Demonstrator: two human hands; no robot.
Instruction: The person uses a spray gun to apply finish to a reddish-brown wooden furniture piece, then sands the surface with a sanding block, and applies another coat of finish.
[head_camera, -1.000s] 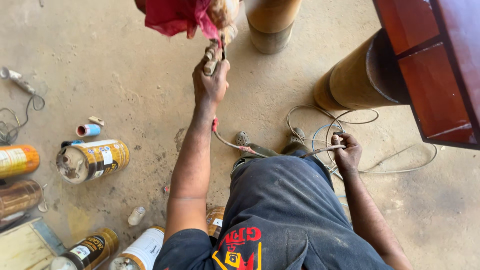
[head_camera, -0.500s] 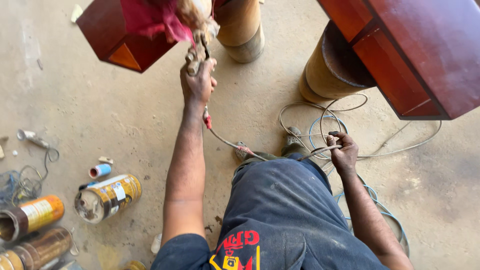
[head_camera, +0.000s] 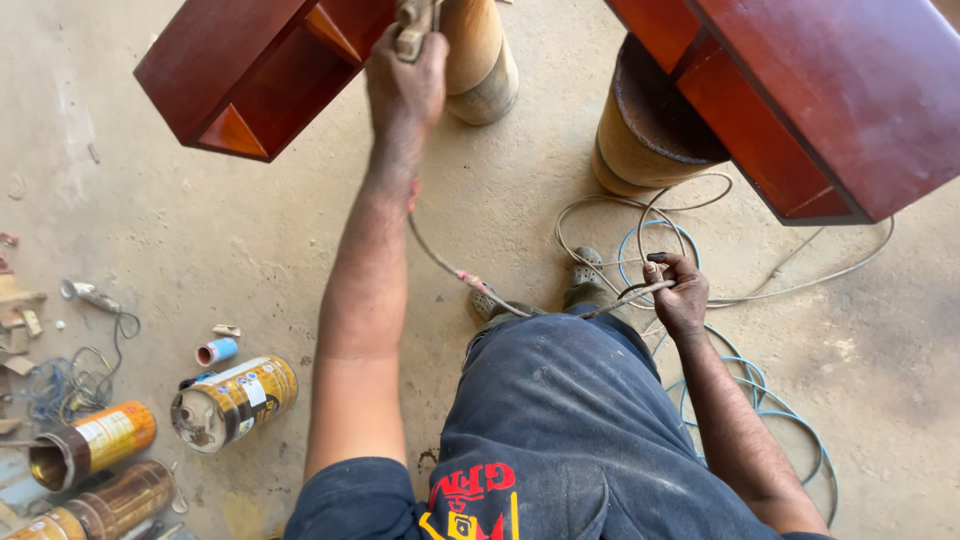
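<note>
Head view looks straight down on us: nearest, our dark blue trousers (head_camera: 560, 440). On the concrete floor (head_camera: 250, 250) toward its left edge lie several tins (head_camera: 232, 402), tipped on their sides, with a small blue-capped tube (head_camera: 216, 351) just beyond them. Our right hand (head_camera: 683, 295) is closed on a thin hose (head_camera: 620, 298), fingers wrapped round it, just past our shoes (head_camera: 585, 272); loose coils of hose lie on the floor around that hand. The hose runs from there across to our left arm. Farthest away, our left hand (head_camera: 405, 85) is clamped on a spray tool (head_camera: 412, 25), held up against the red wooden furniture (head_camera: 250, 70), beside a wooden post (head_camera: 478, 55).
</note>
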